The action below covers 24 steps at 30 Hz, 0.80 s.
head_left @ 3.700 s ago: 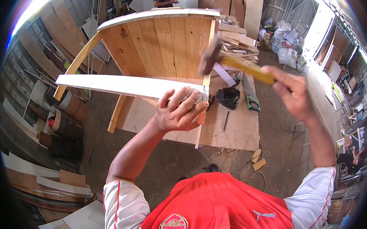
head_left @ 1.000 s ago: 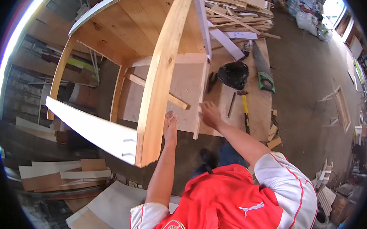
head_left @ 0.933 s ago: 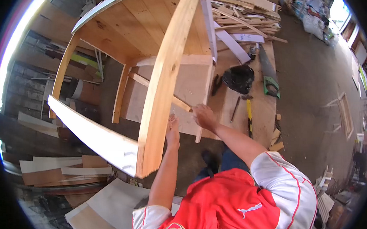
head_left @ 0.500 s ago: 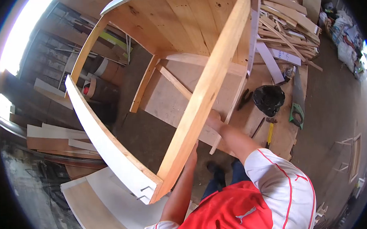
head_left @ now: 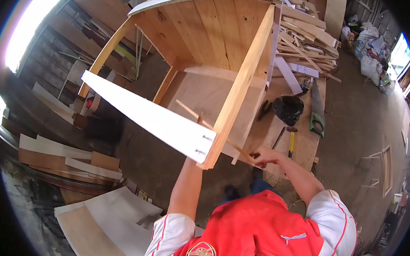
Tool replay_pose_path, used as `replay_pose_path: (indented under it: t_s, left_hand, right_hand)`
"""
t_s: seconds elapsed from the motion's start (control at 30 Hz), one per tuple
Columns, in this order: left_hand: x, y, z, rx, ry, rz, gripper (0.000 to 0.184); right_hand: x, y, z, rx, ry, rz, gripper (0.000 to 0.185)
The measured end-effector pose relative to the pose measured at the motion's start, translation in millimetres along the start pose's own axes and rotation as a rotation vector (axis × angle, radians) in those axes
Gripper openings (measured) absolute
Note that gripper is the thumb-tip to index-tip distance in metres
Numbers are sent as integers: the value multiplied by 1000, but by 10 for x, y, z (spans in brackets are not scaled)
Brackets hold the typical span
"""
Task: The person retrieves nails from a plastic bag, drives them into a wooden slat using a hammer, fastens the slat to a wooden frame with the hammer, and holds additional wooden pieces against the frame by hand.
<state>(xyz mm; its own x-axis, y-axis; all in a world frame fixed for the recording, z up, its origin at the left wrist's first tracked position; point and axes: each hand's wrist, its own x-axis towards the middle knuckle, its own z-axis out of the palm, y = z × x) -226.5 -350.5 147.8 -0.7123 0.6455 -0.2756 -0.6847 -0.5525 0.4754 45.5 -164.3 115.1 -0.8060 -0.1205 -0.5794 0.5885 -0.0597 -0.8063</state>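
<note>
A thin wooden strip slants through the open wooden frame, passing behind its long beam. My right hand is closed around the strip's near end, beside the workbench edge. Behind the curved white-faced board, my left forearm reaches up. Only a few fingers of my left hand show above that board, bent around the strip; the rest is hidden. Two dark nails or screws stick out of the board's near end. The frame joins a box of planks with a flat panel below.
On the workbench lie a yellow-handled hammer, a green-handled saw and a black plastic bag. Scrap wood is heaped behind them. Cut boards lie low on the left.
My right hand has drawn back toward me and right, bringing the strip's end to the bench edge. My left hand has moved up behind the white-faced board. The view has shifted.
</note>
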Motion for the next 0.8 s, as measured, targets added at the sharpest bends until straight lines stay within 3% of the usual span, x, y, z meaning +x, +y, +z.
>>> replay_pose_path:
  t_s: [0.2, 0.3, 0.4, 0.5, 0.57, 0.6, 0.7, 0.73, 0.8]
  left_hand:
    - [-20, 287, 255, -91, 252, 35, 60]
    - [-305, 324, 345, -121, 356, 124, 65]
    - [-578, 361, 490, -125, 369, 270, 70]
    - [-836, 458, 577, -104, 197, 380, 74]
    - [-1176, 580, 788, 43, 53, 445, 76]
    - [-1246, 622, 831, -30, -119, 482, 76]
    - [-1560, 706, 1199, 49, -286, 624, 76]
    - [-1546, 721, 1178, 51, -367, 647, 75]
    - [-1559, 617, 1171, 126, -332, 655, 75]
  right_hand:
    - [-797, 532, 265, -54, -51, 45, 74]
    - [-924, 671, 330, -582, 163, -5, 60]
    - [-771, 769, 276, -985, 464, 133, 44]
    - [-662, 696, 220, -886, 847, 121, 29]
    - [-500, 618, 172, -895, 922, -24, 24]
    - [-402, 571, 161, -901, 958, -99, 22]
    - [-57, 428, 259, -928, 1037, -234, 21]
    - [22, 340, 333, -909, 1029, -182, 24]
    - [179, 170, 473, -870, 1011, -85, 29]
